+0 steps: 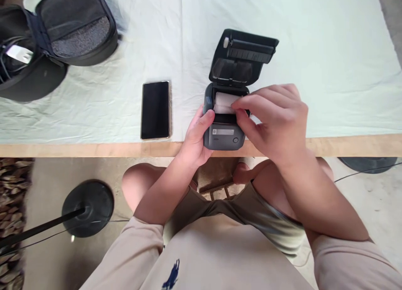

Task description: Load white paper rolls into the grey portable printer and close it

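A small dark grey label printer (223,142) is held at the table's front edge, its hinged lid (240,55) raised and leaning back. Inside the bay lies a white paper roll (224,99). My left hand (199,133) wraps round the printer's left side, with the thumb on its upper edge. My right hand (276,118) reaches in from the right, thumb and forefinger pinched on the edge of the paper roll. The fingertips partly cover the roll's right end. A power button and a pale label strip show on the printer's front.
Left of the printer a phone (155,110) lies face up on the pale cloth (329,63). An unzipped black case (78,28) at the far left holds a white charger (19,54) and cables. Below the wooden edge (354,146), a round black stand base (89,208) rests on the floor.
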Motion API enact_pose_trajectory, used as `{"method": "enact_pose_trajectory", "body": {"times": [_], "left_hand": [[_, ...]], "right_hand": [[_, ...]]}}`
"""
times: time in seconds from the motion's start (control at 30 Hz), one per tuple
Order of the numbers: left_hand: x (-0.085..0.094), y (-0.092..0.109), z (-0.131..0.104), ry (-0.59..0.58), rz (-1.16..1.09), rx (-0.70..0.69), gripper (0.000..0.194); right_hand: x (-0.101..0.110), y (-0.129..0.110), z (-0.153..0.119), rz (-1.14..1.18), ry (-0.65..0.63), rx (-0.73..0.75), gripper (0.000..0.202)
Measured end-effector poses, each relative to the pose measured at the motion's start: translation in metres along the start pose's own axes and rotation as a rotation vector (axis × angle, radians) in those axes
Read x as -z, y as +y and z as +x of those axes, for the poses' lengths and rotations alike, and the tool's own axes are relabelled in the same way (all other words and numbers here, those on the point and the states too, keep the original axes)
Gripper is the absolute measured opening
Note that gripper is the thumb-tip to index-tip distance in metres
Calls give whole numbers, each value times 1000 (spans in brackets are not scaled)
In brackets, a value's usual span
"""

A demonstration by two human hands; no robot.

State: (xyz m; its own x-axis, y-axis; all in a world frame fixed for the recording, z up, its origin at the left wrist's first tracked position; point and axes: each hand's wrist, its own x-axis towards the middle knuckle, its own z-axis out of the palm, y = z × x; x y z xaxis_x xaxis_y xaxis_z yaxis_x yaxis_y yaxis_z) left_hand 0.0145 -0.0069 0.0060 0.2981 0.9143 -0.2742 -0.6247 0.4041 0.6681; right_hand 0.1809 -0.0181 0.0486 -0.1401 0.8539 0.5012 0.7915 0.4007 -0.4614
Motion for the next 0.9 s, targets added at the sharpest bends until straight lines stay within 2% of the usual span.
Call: {"method": "enact_pose_trajectory", "body": {"times": [0.1,0.2,0.23,0.3,0.47,0.53,0.63,0.73,0.77,0.83,0.9], "left_hand": [[1,-1,0,-19,-17,-16,29],[1,-2,0,-66,9,-43,37],[1,-3,0,-77,20,-47,37],[2,-3,0,-78,32,-41,36],[4,-1,2,40,44,4,27],[5,1,3,55,36,23,25],[7,3,3,-21,45,12,27],[8,3,2,-77,78,-3,36],[8,2,1,-81,86,-4,38],[9,1,0,-88,98,-12,42],[10,-1,0,-96,111,-31,46]], "right_hand": [[2,-1,4,-117,-63,-6,22],[3,4,11,-239,-176,-31,30],[2,6,13,-252,-175,-14,28],[1,7,12,-244,-107,43,20],[-2,-4,-3,-178,126,213,27],[-3,-9,-10,-142,146,287,25],[-3,-10,-15,-113,78,337,18],[2,-6,-13,12,28,327,9],[4,-4,-11,79,59,300,9],[7,3,-3,183,211,209,3],[8,12,6,224,322,108,21]]}}
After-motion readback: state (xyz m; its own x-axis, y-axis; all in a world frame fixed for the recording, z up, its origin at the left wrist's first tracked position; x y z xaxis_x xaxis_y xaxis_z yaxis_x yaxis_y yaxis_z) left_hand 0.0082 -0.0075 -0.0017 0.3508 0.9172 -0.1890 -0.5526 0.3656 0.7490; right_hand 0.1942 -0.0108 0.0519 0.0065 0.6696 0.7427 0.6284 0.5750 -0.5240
